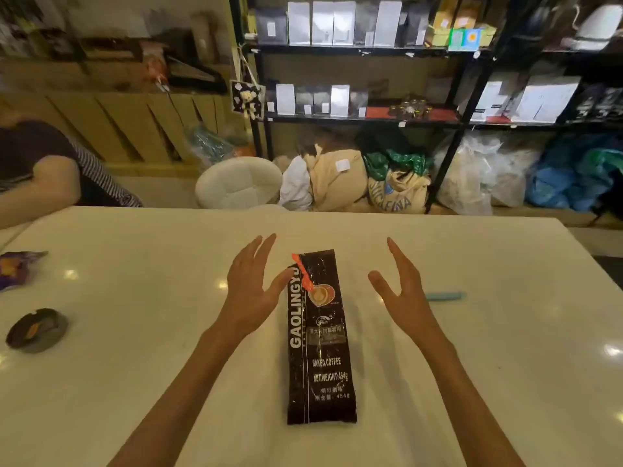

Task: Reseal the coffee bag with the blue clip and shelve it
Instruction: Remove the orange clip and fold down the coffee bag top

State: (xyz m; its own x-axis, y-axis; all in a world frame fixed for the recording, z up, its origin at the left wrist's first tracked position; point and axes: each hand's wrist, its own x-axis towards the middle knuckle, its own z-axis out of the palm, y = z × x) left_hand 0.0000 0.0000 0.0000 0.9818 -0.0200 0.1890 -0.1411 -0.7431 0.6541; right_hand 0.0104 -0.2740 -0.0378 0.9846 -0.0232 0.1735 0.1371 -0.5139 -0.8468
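A tall dark coffee bag (pixel 320 352) lies flat on the white table (pixel 135 348), its top end pointing away from me. An orange clip (pixel 301 273) sits at the bag's upper left corner. My left hand (pixel 251 288) hovers open just left of the bag's top, its thumb touching the bag's edge. My right hand (pixel 403 291) is open to the right of the bag, apart from it. A light blue clip (pixel 445 295) lies on the table just right of my right hand.
A dark ashtray (pixel 37 330) and a purple snack wrapper (pixel 17 267) lie at the table's left. Another person (pixel 43 166) sits at the far left. Black shelves (pixel 357 119) with bags and boxes stand behind the table, sacks on the floor below, a white stool (pixel 237 182) nearby.
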